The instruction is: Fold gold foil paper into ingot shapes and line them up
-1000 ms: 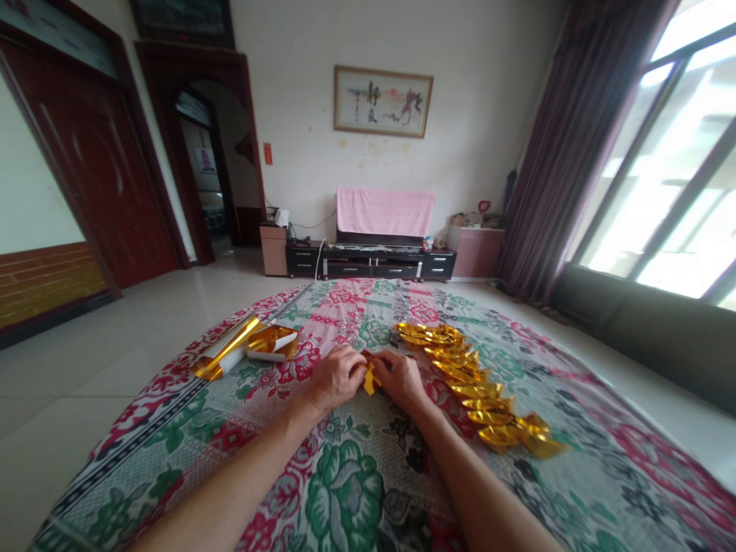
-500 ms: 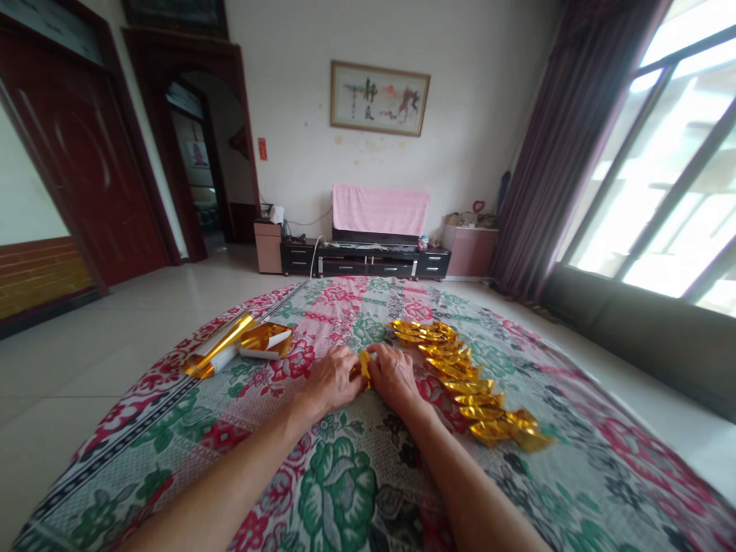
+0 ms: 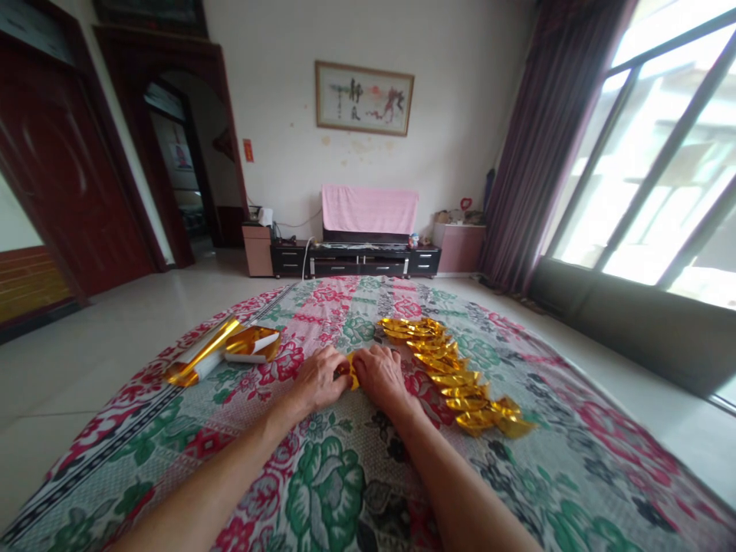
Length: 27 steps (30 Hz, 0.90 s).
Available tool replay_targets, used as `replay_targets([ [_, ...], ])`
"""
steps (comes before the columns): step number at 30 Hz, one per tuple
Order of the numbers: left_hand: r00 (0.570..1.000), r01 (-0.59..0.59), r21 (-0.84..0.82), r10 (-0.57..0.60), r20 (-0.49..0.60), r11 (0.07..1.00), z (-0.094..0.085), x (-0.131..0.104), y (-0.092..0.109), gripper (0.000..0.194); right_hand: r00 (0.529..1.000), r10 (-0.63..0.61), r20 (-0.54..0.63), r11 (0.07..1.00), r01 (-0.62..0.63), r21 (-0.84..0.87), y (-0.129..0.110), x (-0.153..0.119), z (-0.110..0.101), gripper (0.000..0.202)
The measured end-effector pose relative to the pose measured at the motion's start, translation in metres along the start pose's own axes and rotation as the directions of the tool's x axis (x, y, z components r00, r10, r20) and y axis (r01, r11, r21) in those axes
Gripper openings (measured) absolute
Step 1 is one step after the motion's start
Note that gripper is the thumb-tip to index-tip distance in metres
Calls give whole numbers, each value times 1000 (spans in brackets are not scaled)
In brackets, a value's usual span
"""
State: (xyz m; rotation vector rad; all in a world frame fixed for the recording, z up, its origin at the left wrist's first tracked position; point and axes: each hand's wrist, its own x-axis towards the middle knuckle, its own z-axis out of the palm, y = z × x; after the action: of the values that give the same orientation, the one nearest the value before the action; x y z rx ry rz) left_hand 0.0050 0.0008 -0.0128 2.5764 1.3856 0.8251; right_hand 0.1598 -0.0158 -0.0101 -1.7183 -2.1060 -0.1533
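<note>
Both hands meet over the middle of the flowered cloth. My left hand (image 3: 323,377) is closed on the left side of a small piece of gold foil paper (image 3: 354,374). From the other side my right hand (image 3: 378,376) grips the same piece, its fingers curled over the top. Most of the foil is hidden behind the fingers. To the right of my hands runs a row of several folded gold paper ingots (image 3: 455,381), boat-shaped and shiny, lying close against one another.
Left of my hands lie loosely rolled gold foil paper sheets (image 3: 208,351) and a curled gold sheet with a white back (image 3: 253,345). A patterned tablecloth (image 3: 325,491) covers the round table. Beyond stand a low black cabinet (image 3: 356,261) and a pink cloth (image 3: 369,208).
The whole view has shifted slightly, so things appear a little farther left. Both hands stay together on the gold foil paper, and my right hand's fingers lie a bit flatter over it.
</note>
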Motion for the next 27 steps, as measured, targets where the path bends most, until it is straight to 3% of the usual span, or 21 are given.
replay_targets([
  [7,999,-28,-30,29,22,999,1,3,-6,17,1000,22,10,1000,-22,-3,-3,-1,-3,32],
  [16,996,79,67,-76,-43,995,6,5,5,14,1000,10,-5,1000,-10,12,-2,-1,-1,31],
  [27,1000,-22,-39,22,16,999,-1,5,-6,16,999,-3,-46,1000,4,18,0,-3,0,31],
])
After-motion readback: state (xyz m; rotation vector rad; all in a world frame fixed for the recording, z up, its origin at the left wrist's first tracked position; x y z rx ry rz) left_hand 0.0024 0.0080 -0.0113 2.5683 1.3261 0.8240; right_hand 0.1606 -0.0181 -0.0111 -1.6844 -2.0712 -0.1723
